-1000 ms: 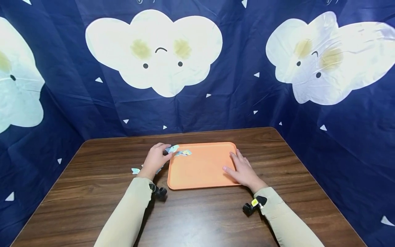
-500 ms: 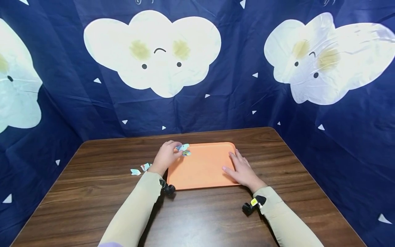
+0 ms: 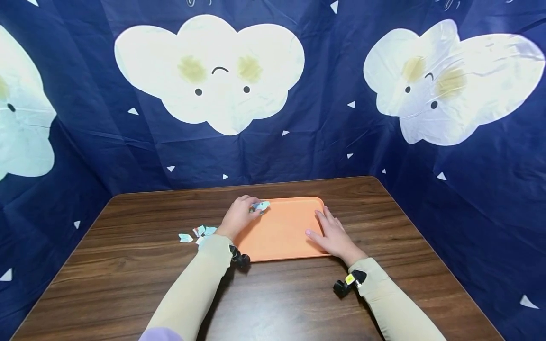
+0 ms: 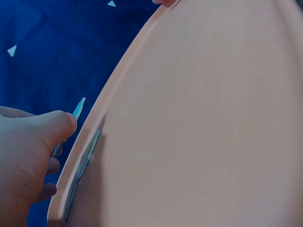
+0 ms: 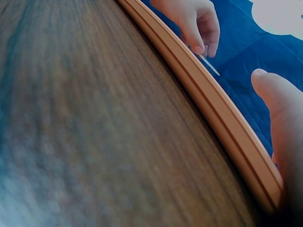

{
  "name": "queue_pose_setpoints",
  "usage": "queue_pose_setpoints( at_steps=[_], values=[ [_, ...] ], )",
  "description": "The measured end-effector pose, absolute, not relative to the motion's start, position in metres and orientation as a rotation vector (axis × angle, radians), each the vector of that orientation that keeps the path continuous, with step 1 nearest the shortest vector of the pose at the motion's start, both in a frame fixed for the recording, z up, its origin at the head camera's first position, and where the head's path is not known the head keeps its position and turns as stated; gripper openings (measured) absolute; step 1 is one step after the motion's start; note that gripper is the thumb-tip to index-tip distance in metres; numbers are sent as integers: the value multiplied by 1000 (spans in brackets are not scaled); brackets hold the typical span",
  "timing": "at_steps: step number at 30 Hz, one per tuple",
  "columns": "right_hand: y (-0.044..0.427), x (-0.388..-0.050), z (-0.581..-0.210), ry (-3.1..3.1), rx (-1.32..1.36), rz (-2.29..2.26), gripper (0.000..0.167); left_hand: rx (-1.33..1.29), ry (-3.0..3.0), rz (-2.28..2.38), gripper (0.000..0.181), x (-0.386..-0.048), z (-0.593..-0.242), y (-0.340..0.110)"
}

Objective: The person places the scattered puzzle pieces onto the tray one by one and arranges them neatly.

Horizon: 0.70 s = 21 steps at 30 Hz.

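My left hand (image 3: pixel 240 215) is over the far left corner of the orange tray (image 3: pixel 283 232). Between its thumb and fingers it pinches a thin, light blue puzzle piece (image 3: pixel 262 205), which the left wrist view shows edge-on and raised above the tray. Another flat piece (image 4: pixel 83 163) lies on the tray along its rim; in the head view the left hand mostly covers it. On the tray's right edge rests my right hand (image 3: pixel 334 237), fingers spread and relaxed, its thumb over the tray surface. It holds nothing.
Several light blue and white pieces (image 3: pixel 210 230) lie on the brown wooden table (image 3: pixel 128 265) left of the tray, partly behind the left forearm. A dark blue cloth (image 3: pixel 260 156) with white clouds hangs behind the table and along its sides.
My left hand has moved right over the tray, carrying the pinched piece with it. More of the pieces on the table have come into sight. The right hand stays in place.
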State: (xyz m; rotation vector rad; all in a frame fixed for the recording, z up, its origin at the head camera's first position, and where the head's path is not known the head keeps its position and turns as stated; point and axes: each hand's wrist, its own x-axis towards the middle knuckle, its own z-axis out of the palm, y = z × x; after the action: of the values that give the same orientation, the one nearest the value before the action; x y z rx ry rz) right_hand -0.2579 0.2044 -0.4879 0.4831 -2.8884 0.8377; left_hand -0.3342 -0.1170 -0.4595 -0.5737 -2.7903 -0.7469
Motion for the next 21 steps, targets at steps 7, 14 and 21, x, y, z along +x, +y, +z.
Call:
queue_pose_setpoints(
  at_steps=[7, 14, 21],
  values=[
    [205, -258, -487, -2898, 474, 832, 87, -620, -2798, -673, 28, -337, -457, -103],
    [205, -259, -489, -2897, 483, 818, 86, -665, -2800, -708, 27, -342, -461, -91],
    [205, -260, -489, -2906, 475, 828, 86, -671, -2829, -667, 28, -344, -465, -86]
  ],
)
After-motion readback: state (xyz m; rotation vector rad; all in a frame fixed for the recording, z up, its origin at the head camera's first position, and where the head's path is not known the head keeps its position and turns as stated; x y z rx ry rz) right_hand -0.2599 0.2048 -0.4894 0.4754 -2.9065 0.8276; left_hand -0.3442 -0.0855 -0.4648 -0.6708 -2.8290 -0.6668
